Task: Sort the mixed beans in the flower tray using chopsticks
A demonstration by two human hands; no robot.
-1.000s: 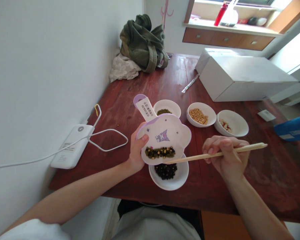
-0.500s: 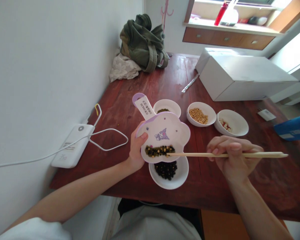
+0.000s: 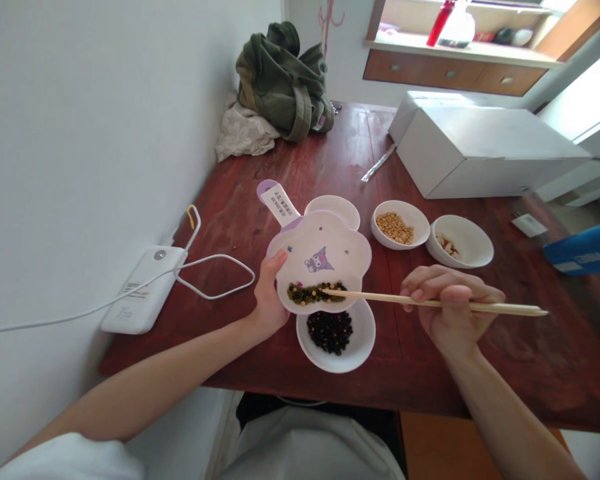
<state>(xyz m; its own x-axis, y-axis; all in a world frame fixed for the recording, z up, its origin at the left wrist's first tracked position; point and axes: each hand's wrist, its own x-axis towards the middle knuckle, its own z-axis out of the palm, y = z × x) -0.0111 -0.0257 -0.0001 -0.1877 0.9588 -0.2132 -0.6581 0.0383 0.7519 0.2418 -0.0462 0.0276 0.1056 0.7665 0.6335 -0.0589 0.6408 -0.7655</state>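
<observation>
- White rectangular plastic power unit, lying against the wall, with a thin white cable looped on the table.
- Dark red-brown varnished wooden table, its grain glossy, bearing everything listed here except the hands.
- Crumpled pale cloth and slumped olive-green fabric bag, both at the far end of the table.
- Left hand: thumb pressed onto the plate's rim, the other fingers hidden beneath it, so their spread cannot be told.
- Flower-shaped white plastic plate with a lilac rim and a printed cartoon figure, held tilted in the air above the round white ceramic bowl.
- Narrow band of mixed green, yellow and dark grains, gathered at the plate's near edge.
- Glossy black beans, heaped in the round white ceramic bowl.
- Second round white bowl, partly behind the plate, its contents hidden.
- Pale wooden chopsticks, pressed together, their tips touching the grain band.
- Right hand: fingers curled, pinching the chopsticks near their middle.
- Third white bowl, holding round yellow soybeans.
- Fourth white bowl, holding a few red and white pieces.
- Large white rectangular box, and a blue flat object at the right edge.
</observation>
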